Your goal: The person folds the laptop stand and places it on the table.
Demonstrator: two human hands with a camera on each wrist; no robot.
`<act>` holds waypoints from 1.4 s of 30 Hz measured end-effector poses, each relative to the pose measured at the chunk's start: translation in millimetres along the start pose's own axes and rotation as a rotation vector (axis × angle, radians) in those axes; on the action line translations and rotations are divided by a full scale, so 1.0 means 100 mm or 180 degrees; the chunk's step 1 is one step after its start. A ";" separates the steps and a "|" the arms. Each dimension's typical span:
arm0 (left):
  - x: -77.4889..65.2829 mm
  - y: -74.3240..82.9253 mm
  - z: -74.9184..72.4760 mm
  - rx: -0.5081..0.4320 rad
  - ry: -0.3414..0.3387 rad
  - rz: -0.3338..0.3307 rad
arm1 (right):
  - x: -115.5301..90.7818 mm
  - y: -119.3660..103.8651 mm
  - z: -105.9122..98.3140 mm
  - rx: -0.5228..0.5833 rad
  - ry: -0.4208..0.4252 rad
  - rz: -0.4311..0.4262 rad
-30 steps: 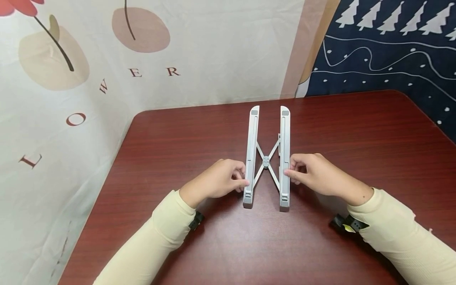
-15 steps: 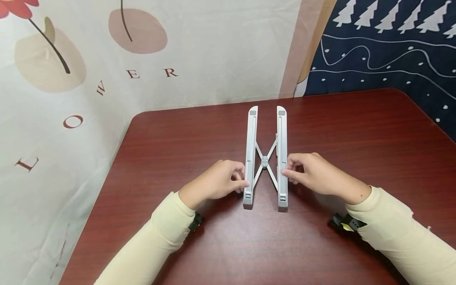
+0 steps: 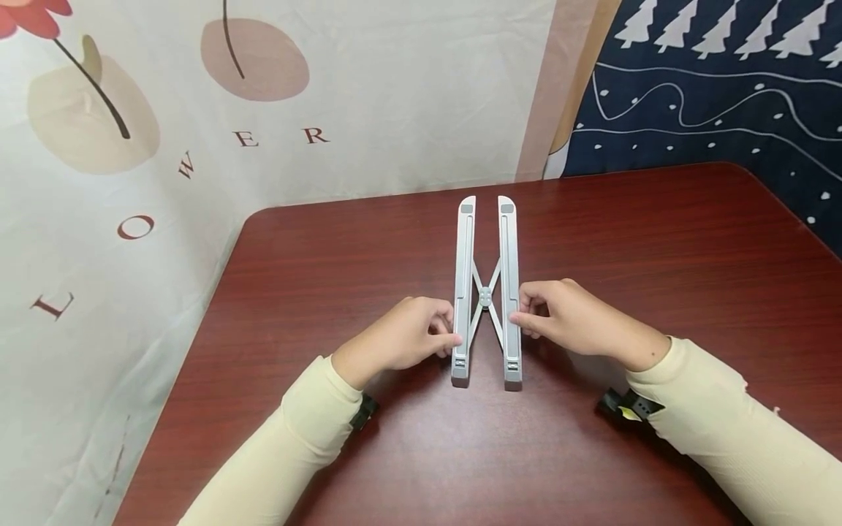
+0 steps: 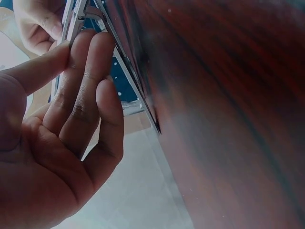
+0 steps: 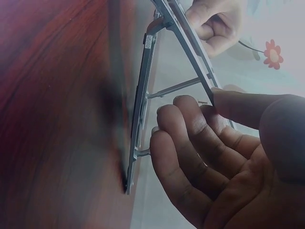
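Since the earlier frame, my right grip (image 3: 559,314) has shifted leftward, bringing the right bar (image 3: 509,270) of the folding stand (image 3: 484,297) nearer its left bar (image 3: 464,270); my left grip (image 3: 414,332) keeps nearly the same place. The stand rests on the surface (image 3: 368,256), its far tips near the middle of the far edge, well apart from both far corners. I see each grip pinching its own bar, thumb on the upper face and fingers curled at the outer side. The forearms, in pale yellow sleeves (image 3: 704,409), slant inward from either side; the right grip lies slightly closer to the far edge. Between the bars, the struts (image 3: 479,321) cross as a narrow X.
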State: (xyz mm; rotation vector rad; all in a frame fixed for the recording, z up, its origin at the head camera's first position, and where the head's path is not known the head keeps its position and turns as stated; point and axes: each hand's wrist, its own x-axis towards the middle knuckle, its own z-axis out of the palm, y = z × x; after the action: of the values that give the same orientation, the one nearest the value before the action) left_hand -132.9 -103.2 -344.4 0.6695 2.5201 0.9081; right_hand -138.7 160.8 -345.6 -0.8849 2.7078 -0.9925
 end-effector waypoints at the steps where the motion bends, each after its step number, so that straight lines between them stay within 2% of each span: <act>1: 0.00 0.00 0.00 -0.0008 0.0004 0.0001 | 0.01 0.00 0.01 0.0011 -0.0004 -0.0003; 17: -0.02 -0.02 -0.02 -0.0033 0.0042 0.0009 | 0.04 -0.03 0.02 0.0026 -0.0001 -0.0003; 25: -0.02 -0.02 -0.01 -0.0055 0.0008 -0.0031 | 0.03 -0.03 0.03 0.0039 0.0032 0.0011; 42: 0.01 0.00 -0.01 -0.0031 -0.0017 0.0019 | 0.02 -0.03 0.01 0.0061 0.0060 0.0054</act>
State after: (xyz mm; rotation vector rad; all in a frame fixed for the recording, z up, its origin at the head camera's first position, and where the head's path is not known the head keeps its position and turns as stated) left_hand -134.5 -103.1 -344.1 0.6760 2.5086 0.9190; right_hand -138.4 157.4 -345.0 -0.8520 2.7119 -1.0267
